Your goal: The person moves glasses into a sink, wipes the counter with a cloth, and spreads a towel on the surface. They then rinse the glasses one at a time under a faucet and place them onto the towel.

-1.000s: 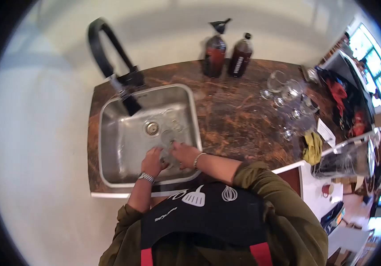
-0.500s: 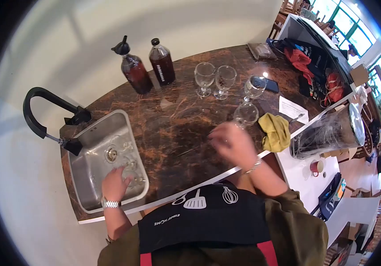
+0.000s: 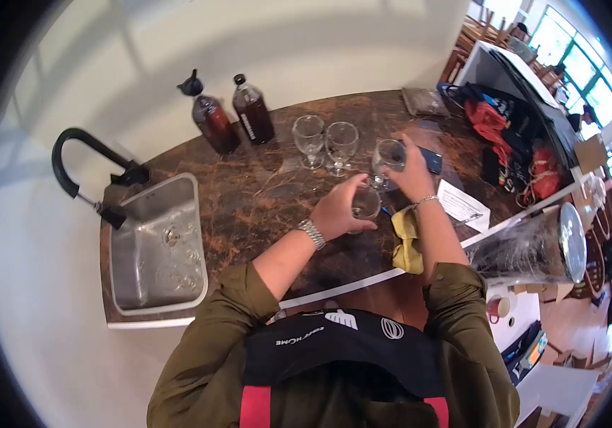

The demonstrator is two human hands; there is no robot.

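Note:
My left hand (image 3: 336,211), with a metal watch at its wrist, curls its thumb and fingers around a clear glass (image 3: 367,204) near the counter's middle. Just beyond it, my right hand (image 3: 414,173) is closed around the side of another stemmed glass (image 3: 388,154). Two more clear stemmed glasses, one at the left (image 3: 309,134) and one closer to my hands (image 3: 341,143), stand upright side by side. A yellow cloth (image 3: 407,241) lies under my right forearm. Behind that hand is a phone (image 3: 430,160), partly hidden.
The steel sink (image 3: 124,267) at left has clear glassware in it, under a black faucet (image 3: 92,146). Two dark bottles, one with a black spout (image 3: 215,125) and one capped (image 3: 253,114), stand near the wall. A paper (image 3: 463,207) and bags (image 3: 512,135) lie at right.
My left hand has left the sink and moved right to a glass. My right hand has reached farther away to another glass. The view has shifted slightly.

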